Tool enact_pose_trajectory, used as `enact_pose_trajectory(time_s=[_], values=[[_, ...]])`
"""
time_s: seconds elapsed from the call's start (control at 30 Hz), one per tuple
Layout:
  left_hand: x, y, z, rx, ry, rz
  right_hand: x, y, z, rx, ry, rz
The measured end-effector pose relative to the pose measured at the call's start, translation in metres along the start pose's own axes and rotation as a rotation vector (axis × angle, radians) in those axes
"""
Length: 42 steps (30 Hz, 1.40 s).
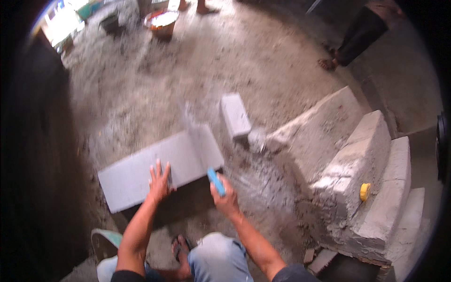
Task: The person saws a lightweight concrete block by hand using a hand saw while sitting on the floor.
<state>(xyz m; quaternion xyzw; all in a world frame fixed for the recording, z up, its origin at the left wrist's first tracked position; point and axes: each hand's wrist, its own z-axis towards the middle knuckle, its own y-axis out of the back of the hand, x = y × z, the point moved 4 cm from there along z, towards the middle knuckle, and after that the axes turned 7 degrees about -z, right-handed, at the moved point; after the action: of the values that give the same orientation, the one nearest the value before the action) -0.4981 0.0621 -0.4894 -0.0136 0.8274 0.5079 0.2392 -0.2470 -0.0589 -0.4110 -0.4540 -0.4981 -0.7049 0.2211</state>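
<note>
A long, pale grey lightweight block (155, 171) lies in front of me at a slant, its near edge raised over a dark gap. My left hand (160, 182) rests on the block's near edge and top with its fingers spread. My right hand (225, 197) is closed round the blue handle of a saw (216, 182) at the block's near right edge. The saw's blade is smeared by motion into a grey streak across the block's right part, so its exact edge cannot be made out.
A short block (236, 115) lies just beyond. On the right stand stepped block courses (357, 164) with a small yellow object (365, 191) on them. Pale dust (263, 188) covers the ground. Farther off are a basin (162, 23) and another person's leg (359, 40).
</note>
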Motion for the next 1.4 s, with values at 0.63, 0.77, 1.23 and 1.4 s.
enact_pose_trajectory(time_s=[0.63,0.77,1.23,1.4], values=[[-0.01,-0.002,0.0,0.159,0.096,-0.037,-0.013,0.003,-0.012,0.031,-0.079,-0.046],[0.014,-0.004,0.002,0.122,0.087,-0.053,-0.008,0.011,-0.054,-0.017,-0.044,-0.013],[-0.007,0.016,0.007,-0.013,0.004,0.038,0.007,0.024,-0.025,0.0,-0.064,0.021],[0.008,-0.013,0.005,0.079,0.057,-0.007,-0.009,0.012,-0.032,-0.017,0.016,-0.092]])
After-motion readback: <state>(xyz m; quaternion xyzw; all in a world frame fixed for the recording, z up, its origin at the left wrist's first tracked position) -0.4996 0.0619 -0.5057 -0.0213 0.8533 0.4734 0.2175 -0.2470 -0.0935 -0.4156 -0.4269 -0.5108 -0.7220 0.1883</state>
